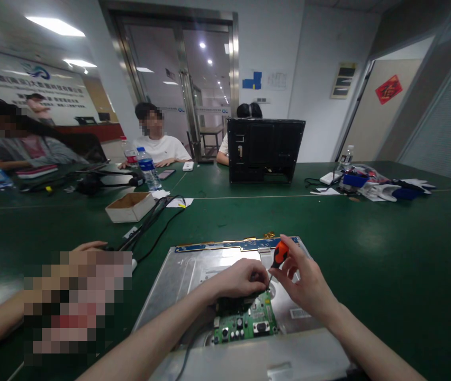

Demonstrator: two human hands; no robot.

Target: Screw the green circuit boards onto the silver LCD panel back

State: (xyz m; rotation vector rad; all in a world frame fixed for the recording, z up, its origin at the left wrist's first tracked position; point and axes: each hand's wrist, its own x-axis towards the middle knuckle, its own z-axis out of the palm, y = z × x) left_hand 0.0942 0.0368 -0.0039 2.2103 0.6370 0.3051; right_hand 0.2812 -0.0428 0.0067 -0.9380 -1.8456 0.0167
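My right hand (pixel 307 280) grips an orange-and-black screwdriver (pixel 280 255) by its handle, which leans with the shaft pointing down. The shaft ends at the upper right corner of a green circuit board (pixel 245 323). My left hand (pixel 243 278) is closed over the board's upper edge, fingertips pinched close to the screwdriver's tip; whatever they hold is hidden. Beneath both hands lies a silvery metal panel (pixel 186 275), on which the board sits. A narrow blue circuit strip (pixel 217 245) runs along the panel's far edge.
At left, another person's hand (pixel 86 254) rests near black cables (pixel 146 222) and a small open box (pixel 130 207). Farther back stand a water bottle (pixel 148 170) and a black monitor housing (pixel 267 151). Gloves (pixel 380 190) are piled at right. A person in white (pixel 162 148) sits opposite.
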